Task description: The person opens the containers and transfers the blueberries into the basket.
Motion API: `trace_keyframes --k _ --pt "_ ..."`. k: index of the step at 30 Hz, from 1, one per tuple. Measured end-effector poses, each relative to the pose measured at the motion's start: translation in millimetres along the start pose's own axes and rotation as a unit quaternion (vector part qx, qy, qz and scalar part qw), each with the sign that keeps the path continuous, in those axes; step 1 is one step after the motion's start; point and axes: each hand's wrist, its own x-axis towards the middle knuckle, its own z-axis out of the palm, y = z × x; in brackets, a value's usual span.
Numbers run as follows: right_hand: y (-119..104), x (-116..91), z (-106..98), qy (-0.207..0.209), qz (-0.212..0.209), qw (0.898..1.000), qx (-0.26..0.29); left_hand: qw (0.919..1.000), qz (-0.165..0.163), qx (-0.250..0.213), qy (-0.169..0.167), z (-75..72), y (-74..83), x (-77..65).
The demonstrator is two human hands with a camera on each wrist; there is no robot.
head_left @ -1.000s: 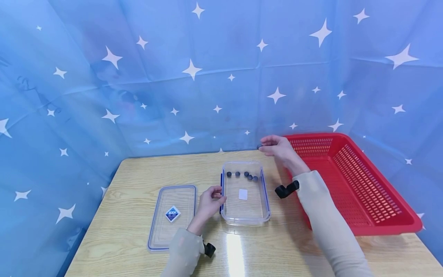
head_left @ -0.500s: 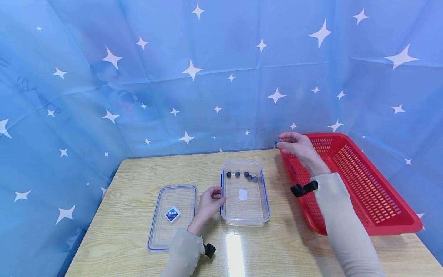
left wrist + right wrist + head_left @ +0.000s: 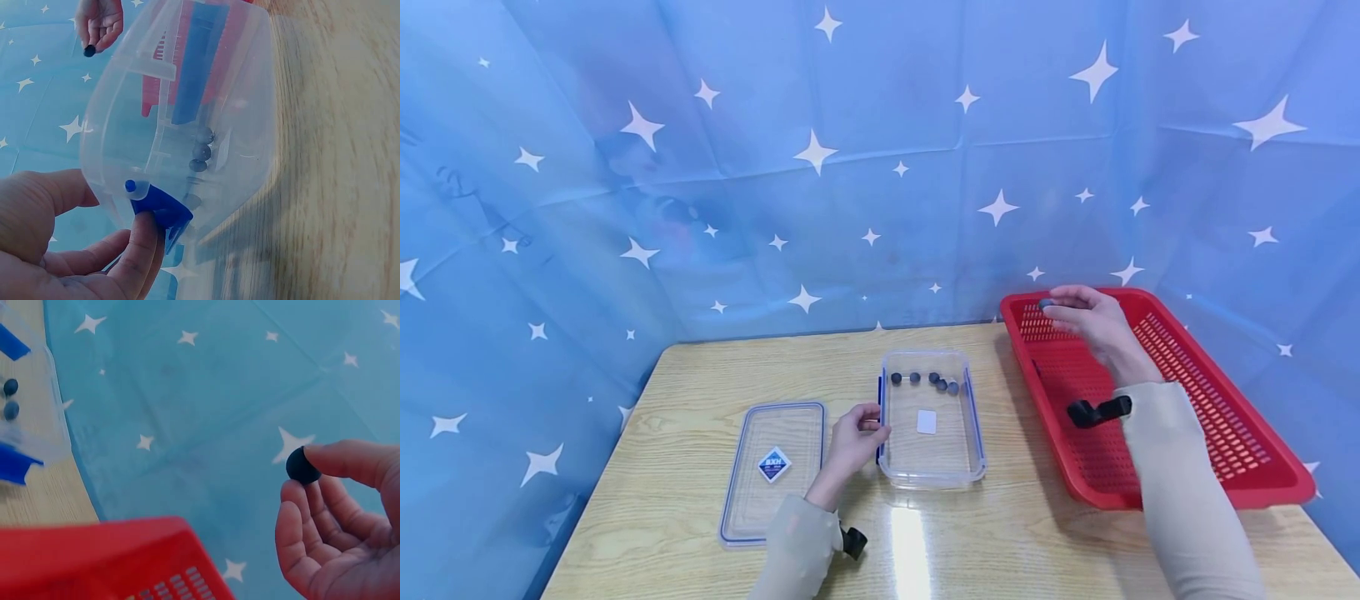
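Over the far left part of the red basket (image 3: 1060,433), my right hand (image 3: 1101,325) pinches a blueberry (image 3: 303,465) between thumb and fingertips. My left hand (image 3: 852,442) holds the left side of a clear plastic food container (image 3: 932,477), its fingers at a blue latch (image 3: 164,211) in the left wrist view. Several dark blueberries (image 3: 942,384) lie inside along the container's far end. A white square (image 3: 927,422) shows on the container's bottom.
A clear lid (image 3: 748,500) with a blue rim and a diamond label (image 3: 774,464) lies left of the container on the wooden table (image 3: 685,433). A blue curtain (image 3: 880,208) with white stars hangs behind the table's far edge.
My right hand has moved right, from beside the basket's far left corner to over the basket, carrying the blueberry. My left hand and the container have stayed still.
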Motion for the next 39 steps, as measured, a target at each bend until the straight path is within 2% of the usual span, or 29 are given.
trace_keyframes --k 5,11,15,22,28,39 --pt "4 -4 -17 -0.006 -0.006 0.999 0.047 1.0000 0.000 0.001 0.000 0.3 -0.8 0.2" --pt "13 -6 -38 -0.006 -0.011 0.998 0.063 1.0000 -0.002 0.002 0.001 0.4 -1.3 0.4" --pt "20 -7 -52 0.006 -0.002 0.998 0.061 1.0000 0.000 0.001 0.001 0.2 -0.9 0.1" --pt "32 -8 -72 0.004 0.033 0.995 0.097 1.0000 0.008 -0.003 0.002 0.3 -0.5 -0.3" --pt "41 -8 -81 -0.006 0.048 0.995 0.092 0.9999 0.011 -0.003 0.000 0.4 -1.4 0.0" --pt "48 -8 -84 -0.013 0.030 0.996 0.083 1.0000 0.000 -0.002 -0.005 -0.1 -1.2 0.2"
